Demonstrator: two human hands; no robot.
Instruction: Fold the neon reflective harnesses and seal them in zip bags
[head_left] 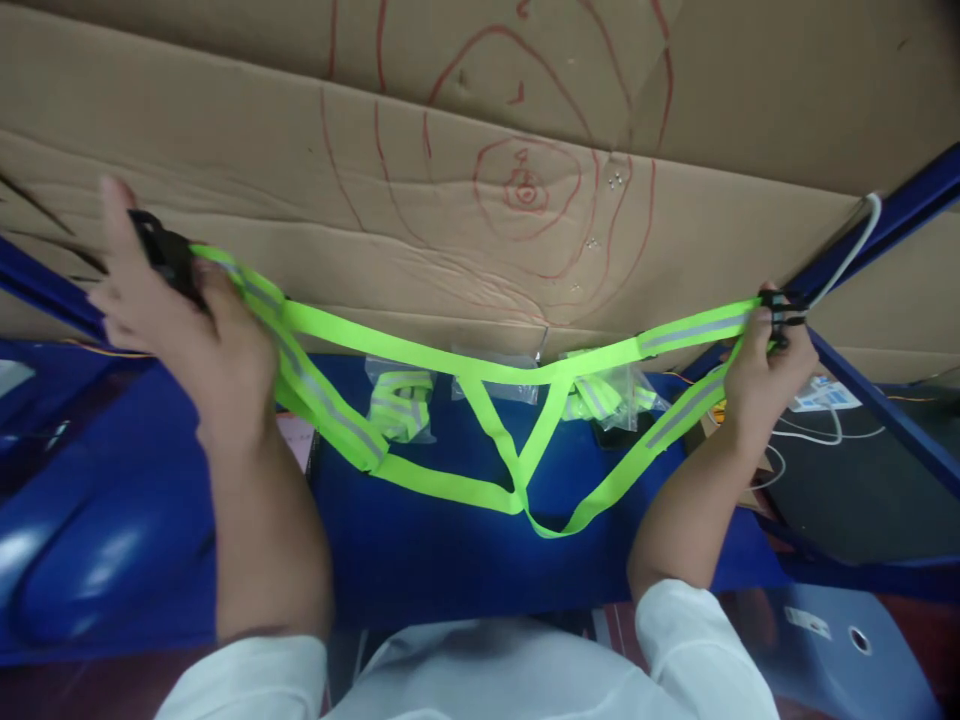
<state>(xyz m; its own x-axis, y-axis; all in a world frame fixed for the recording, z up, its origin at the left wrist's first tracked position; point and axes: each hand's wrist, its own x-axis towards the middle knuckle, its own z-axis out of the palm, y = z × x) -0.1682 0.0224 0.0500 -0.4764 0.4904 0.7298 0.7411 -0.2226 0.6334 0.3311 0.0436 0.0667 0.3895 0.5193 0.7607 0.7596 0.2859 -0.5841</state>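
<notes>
A neon yellow-green reflective strap harness (502,375) with grey stripes hangs stretched between my two hands above the blue table. My left hand (187,330) grips its left end near a black buckle (165,250), with the index finger pointing up. At the other end, my right hand (772,360) is closed around the strap by black buckles (784,310). The harness straps cross and meet in a V at the middle, and the lower loop sags. Part of the left-end webbing is hidden behind my fingers.
On the blue table (450,560) lie clear bags with folded green straps, one at left (401,405) and one at right (600,395). Behind stands a cardboard sheet (300,200) with red rings drawn on it. Blue frame bars (892,240) and white cables (855,250) are at the right.
</notes>
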